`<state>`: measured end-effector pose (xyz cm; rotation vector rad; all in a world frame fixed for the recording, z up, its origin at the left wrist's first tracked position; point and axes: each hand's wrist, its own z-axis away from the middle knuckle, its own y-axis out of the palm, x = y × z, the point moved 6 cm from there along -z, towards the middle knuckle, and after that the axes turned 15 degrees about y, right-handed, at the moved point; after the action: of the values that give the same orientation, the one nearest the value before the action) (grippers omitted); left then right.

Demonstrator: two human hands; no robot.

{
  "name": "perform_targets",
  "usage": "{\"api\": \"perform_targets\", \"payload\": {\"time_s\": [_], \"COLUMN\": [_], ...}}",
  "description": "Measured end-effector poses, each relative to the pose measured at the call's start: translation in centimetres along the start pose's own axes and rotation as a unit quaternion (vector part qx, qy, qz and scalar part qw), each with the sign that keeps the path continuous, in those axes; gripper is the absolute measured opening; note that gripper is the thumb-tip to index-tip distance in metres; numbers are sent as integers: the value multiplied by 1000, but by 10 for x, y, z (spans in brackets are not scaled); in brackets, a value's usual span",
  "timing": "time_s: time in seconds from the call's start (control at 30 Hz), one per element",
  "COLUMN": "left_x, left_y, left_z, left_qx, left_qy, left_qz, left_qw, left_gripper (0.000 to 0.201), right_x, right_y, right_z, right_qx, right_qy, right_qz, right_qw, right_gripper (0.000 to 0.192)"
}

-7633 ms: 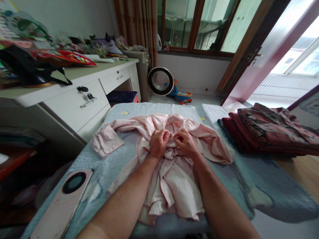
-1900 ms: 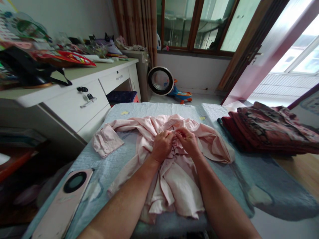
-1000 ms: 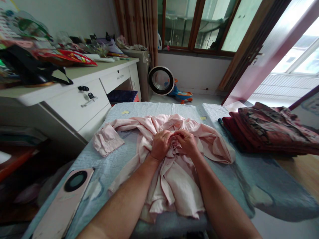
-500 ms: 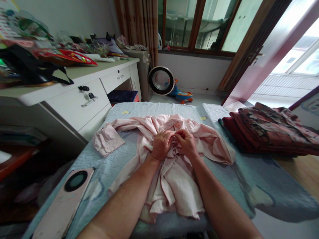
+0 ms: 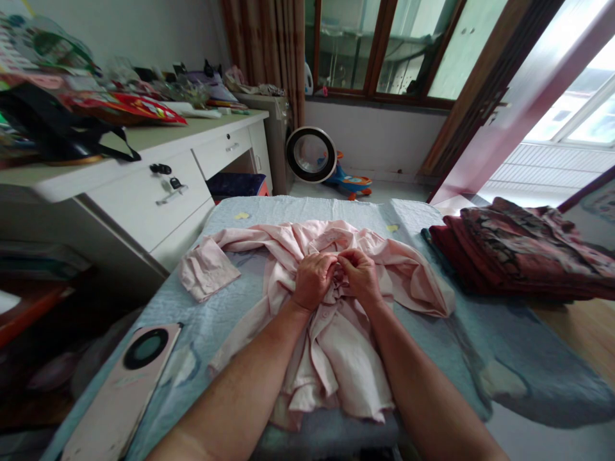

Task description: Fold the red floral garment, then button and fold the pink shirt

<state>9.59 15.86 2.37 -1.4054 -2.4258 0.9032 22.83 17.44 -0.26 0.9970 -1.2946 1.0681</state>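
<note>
A crumpled pale pink shirt [image 5: 336, 346] lies spread on a light blue quilted bed cover [image 5: 211, 320], one sleeve stretched out to the left. My left hand [image 5: 311, 280] and my right hand [image 5: 359, 275] meet at the middle of the shirt's front, fingertips together. Both pinch the bunched fabric there. What lies between the fingers is hidden by the folds.
A pink phone [image 5: 122, 390] lies on the cover at the front left. Folded dark red patterned cloth [image 5: 519, 253] is stacked at the right. A white desk with drawers [image 5: 158, 186] stands left, cluttered on top. A round fan [image 5: 310, 155] and a toy [image 5: 353, 182] sit on the floor beyond.
Both hands stay pinched together on the shirt front, creeping slightly up the fabric since the earliest frame. The shirt's folds under them shift a little.
</note>
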Motion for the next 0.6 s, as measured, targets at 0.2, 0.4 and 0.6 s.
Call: {"api": "perform_targets", "payload": {"time_s": [0.2, 0.4, 0.6], "left_x": [-1, 0, 3], "left_y": [1, -1, -1], "left_z": [1, 1, 2], "left_qx": [15, 15, 13], "left_qy": [0, -32, -53], "left_qz": [-17, -47, -41], "left_qw": [1000, 998, 998], "left_gripper": [13, 9, 12], "right_x": [-2, 5, 8], "right_y": [2, 4, 7], "right_z": [-2, 4, 5], "right_qx": [38, 55, 66], "right_qy": [-7, -27, -41], "right_qz": [2, 53, 81], "right_qw": [999, 997, 994], "right_gripper": [21, 19, 19]}}
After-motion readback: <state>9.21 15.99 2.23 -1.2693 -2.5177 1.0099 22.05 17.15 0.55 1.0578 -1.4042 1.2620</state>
